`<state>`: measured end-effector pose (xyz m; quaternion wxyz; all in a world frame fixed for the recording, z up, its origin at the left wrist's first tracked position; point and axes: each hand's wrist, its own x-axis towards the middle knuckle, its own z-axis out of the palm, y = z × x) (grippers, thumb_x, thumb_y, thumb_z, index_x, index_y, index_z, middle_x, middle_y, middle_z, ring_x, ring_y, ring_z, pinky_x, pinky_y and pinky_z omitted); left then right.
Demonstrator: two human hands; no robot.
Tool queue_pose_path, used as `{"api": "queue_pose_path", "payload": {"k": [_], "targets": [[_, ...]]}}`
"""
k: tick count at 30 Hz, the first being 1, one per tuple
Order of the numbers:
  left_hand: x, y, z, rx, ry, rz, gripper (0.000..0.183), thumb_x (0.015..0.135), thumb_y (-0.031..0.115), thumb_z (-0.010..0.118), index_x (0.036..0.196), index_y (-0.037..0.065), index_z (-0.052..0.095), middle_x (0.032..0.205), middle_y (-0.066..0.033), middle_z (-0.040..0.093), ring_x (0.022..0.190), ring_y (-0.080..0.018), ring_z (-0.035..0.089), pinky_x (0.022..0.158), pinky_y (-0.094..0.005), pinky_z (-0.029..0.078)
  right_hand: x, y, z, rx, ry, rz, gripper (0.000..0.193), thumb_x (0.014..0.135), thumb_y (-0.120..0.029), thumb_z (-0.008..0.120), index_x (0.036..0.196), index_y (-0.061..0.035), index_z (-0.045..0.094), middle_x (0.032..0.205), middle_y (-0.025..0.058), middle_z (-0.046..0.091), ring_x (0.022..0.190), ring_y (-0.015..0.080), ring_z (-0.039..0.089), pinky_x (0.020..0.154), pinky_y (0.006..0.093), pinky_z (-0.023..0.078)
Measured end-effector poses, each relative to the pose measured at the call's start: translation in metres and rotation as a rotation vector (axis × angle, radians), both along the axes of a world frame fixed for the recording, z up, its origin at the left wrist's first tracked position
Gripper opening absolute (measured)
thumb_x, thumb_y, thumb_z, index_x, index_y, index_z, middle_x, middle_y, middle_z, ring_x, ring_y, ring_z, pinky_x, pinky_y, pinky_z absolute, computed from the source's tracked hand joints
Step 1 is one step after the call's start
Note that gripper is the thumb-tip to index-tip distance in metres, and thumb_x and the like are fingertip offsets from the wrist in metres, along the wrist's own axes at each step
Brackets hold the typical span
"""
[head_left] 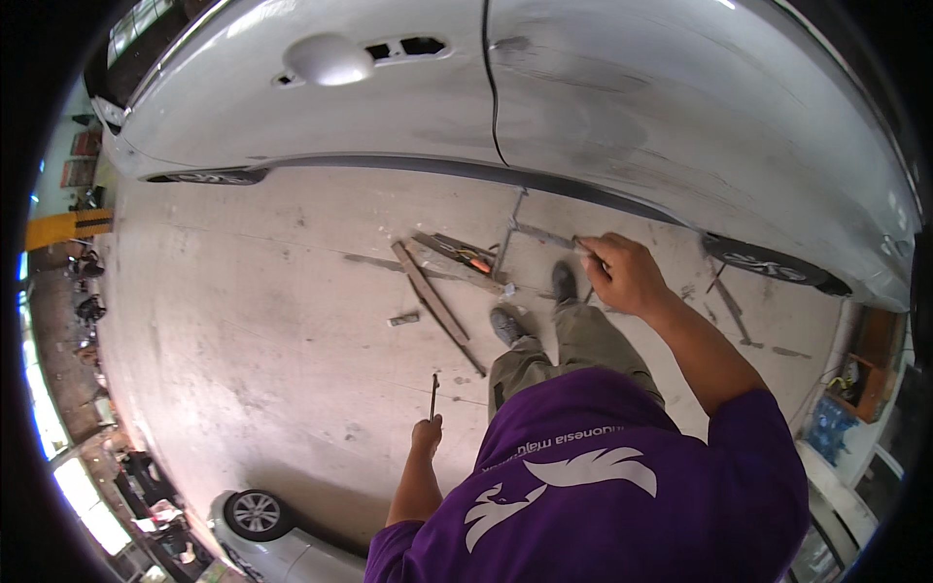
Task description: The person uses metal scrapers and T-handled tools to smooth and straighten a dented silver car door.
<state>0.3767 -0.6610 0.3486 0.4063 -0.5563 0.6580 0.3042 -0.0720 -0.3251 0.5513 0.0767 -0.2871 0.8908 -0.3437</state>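
Observation:
Low at my left side, my left hand (426, 434) is closed round a thin dark rod (434, 396) that points up and away from me. My right hand (625, 275) is raised in front of me with its fingers pinched together. At its fingertips ends a flat grey bar (544, 235); whether I hold this bar or it lies behind the hand, I cannot tell. Beyond is the silver car's side, where a door panel (622, 107) shows dark scuffs and scratches. On the neighbouring door sits a rounded silver mirror-like cover (328, 59) beside dark openings.
On the floor by my feet lie long metal bars (432, 296), an orange-handled tool (479, 263) and a small block (403, 319). Another car's wheel (258, 513) stands behind at lower left. A brown wooden cabinet (868, 364) is at the right; clutter lines the left wall.

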Motion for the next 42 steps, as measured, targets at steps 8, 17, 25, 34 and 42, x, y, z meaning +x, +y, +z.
{"api": "queue_pose_path", "payload": {"k": [8, 17, 25, 34, 42], "targets": [[-0.162, -0.006, 0.099, -0.178, 0.100, -0.027, 0.057, 0.092, 0.048, 0.056, 0.090, -0.008, 0.067, 0.075, -0.0219, 0.065, 0.072, -0.0321, 0.064, 0.067, -0.0453, 0.049, -0.017, 0.023, -0.050, -0.253, 0.009, 0.109, 0.028, 0.085, -0.009, 0.068, 0.113, -0.0075, 0.066, 0.090, 0.0116, 0.065, 0.076, 0.0300, 0.065, 0.066, 0.0393, 0.053], [-0.230, 0.033, 0.144, -0.218, 0.213, -0.368, 0.058, 0.092, 0.051, 0.055, 0.090, -0.006, 0.066, 0.086, -0.0259, 0.067, 0.085, -0.0387, 0.065, 0.077, -0.0456, 0.049, -0.097, -0.056, -0.010, -0.369, 0.343, 0.168, 0.024, 0.088, -0.023, 0.068, 0.110, -0.0145, 0.064, 0.077, 0.0052, 0.063, 0.062, 0.0228, 0.065, 0.049, 0.0367, 0.052], [-0.171, 0.036, 0.135, -0.180, 0.129, -0.348, 0.063, 0.091, 0.054, 0.055, 0.089, -0.007, 0.065, 0.090, -0.0291, 0.067, 0.092, -0.0429, 0.065, 0.081, -0.0474, 0.049, -0.117, -0.078, -0.009, -0.297, 0.453, 0.116, 0.023, 0.088, -0.023, 0.068, 0.110, -0.0161, 0.064, 0.068, 0.0040, 0.059, 0.054, 0.0218, 0.062, 0.045, 0.0348, 0.049], [-0.082, 0.008, 0.093, -0.163, 0.064, -0.143, 0.063, 0.091, 0.054, 0.055, 0.096, -0.008, 0.068, 0.097, -0.0296, 0.068, 0.096, -0.0424, 0.065, 0.084, -0.0478, 0.049, -0.118, -0.081, 0.013, -0.369, 0.587, 0.129, 0.015, 0.091, -0.023, 0.065, 0.104, -0.0149, 0.064, 0.066, 0.0040, 0.061, 0.053, 0.0216, 0.062, 0.043, 0.0357, 0.048], [-0.057, 0.003, 0.094, -0.138, 0.150, 0.180, 0.052, 0.092, 0.049, 0.057, 0.084, -0.002, 0.064, 0.058, -0.0083, 0.056, 0.045, -0.0199, 0.052, 0.044, -0.0376, 0.041, -0.120, -0.069, 0.050, -0.210, 0.558, 0.181, 0.014, 0.092, -0.020, 0.064, 0.103, -0.0118, 0.066, 0.065, 0.0053, 0.061, 0.056, 0.0234, 0.063, 0.049, 0.0359, 0.048]]}}
